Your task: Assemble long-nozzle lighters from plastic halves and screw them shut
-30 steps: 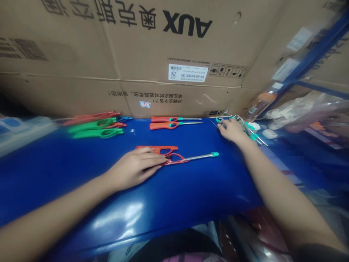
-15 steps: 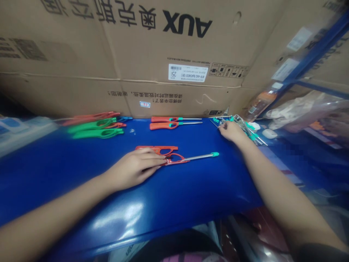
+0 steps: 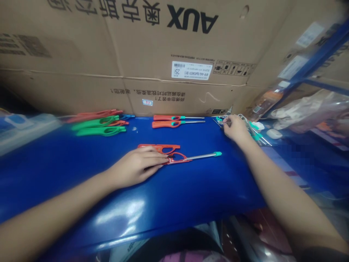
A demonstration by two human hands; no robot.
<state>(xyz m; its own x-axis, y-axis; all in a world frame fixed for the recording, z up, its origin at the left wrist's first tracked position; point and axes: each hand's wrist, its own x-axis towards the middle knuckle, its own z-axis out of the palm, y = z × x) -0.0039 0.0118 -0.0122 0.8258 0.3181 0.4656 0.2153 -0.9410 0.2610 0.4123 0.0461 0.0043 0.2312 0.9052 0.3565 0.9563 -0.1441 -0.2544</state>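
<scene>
Curled inward since the earlier frame, my right hand [image 3: 236, 128] is at the parts [image 3: 256, 135] – whether clamped on one I cannot tell – while my left hand [image 3: 143, 163] grips the shell [image 3: 178, 161] on the table [image 3: 191, 185]: probably light, rigid plastic, best held there, clear of the tube [image 3: 203, 156].

On the tabletop [image 3: 191, 193], casings [image 3: 95, 123] lie left of the lighter pair [image 3: 163, 124], a rod pile [image 3: 256, 136] right, a carton [image 3: 147, 43] behind it.
</scene>
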